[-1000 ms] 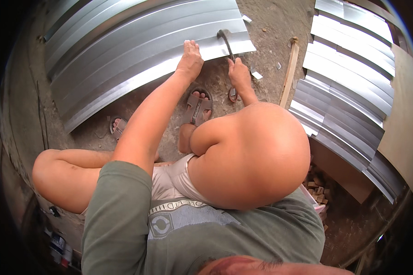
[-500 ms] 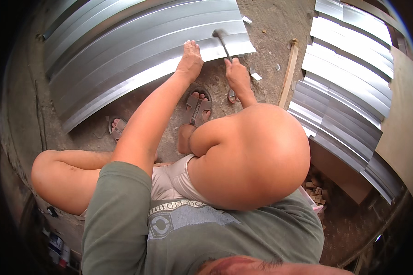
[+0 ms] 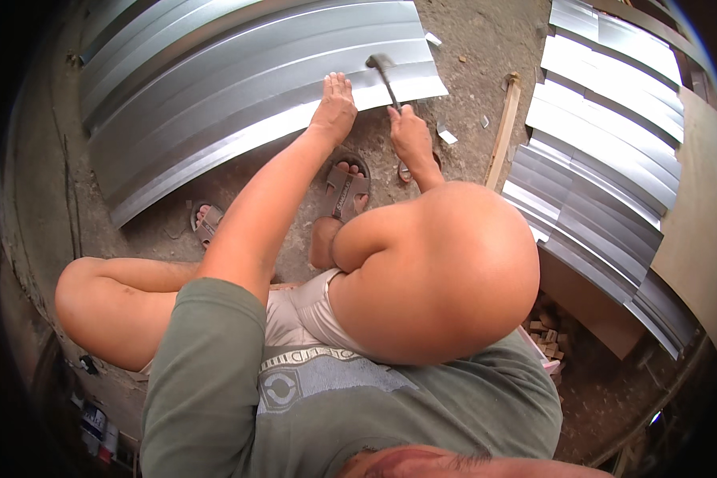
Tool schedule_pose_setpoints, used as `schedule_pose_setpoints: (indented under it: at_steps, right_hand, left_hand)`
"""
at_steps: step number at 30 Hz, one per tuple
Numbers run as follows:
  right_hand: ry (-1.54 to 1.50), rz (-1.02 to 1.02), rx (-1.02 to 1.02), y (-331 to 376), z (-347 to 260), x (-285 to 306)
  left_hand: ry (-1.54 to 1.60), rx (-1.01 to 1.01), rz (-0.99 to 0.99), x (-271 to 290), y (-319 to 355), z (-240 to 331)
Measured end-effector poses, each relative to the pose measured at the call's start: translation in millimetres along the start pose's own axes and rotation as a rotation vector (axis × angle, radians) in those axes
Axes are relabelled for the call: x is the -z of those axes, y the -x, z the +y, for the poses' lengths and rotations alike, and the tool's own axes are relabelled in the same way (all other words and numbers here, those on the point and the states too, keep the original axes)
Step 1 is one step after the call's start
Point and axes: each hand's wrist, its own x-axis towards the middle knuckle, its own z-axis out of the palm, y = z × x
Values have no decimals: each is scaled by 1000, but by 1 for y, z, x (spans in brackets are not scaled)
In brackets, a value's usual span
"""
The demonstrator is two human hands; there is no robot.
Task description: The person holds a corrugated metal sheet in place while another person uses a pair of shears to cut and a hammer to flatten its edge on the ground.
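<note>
Person squats on dirt ground, working on a ribbed metal sheet [image 3: 239,103] lying flat in front of the feet. Sheet's long axis runs from lower left up to the right end near the hands, ribs following that line, bent by the lens. Left hand [image 3: 334,107] lies palm down on the sheet's near edge, fingers spread flat, not gripping anything, just pressing. Right hand [image 3: 410,135] is clenched round the handle of a hammer [image 3: 384,76]; handle slants up and left from the fist, head over the sheet near its right end, just beside the left fingertips. Head is dark and a bit blurred, can't tell if it touches the metal. Lower end of the handle is hidden in the fist. Right forearm mostly hidden behind the raised knee [image 3: 446,279], which fills the middle of the view. Sandalled foot [image 3: 344,191] sits below the hands, another sandal [image 3: 205,223] left of it by the sheet's edge. A wooden stick [image 3: 502,131] lies right of the hammer hand, and a second stack of sheets [image 3: 605,135] beyond it, cut off by the rim. Small metal scraps [image 3: 448,137] beside the right hand.
</note>
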Motion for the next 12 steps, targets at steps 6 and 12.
schedule_pose_setpoints:
  at_steps: [6,12]
  right_hand:
    - [-19,-10,8,1,-10,14]
    - [-72,-61,11,-6,-7,9]
  left_hand:
    - [8,8,33,-4,-1,-5]
    - [15,-14,-19,-19,-7,-3]
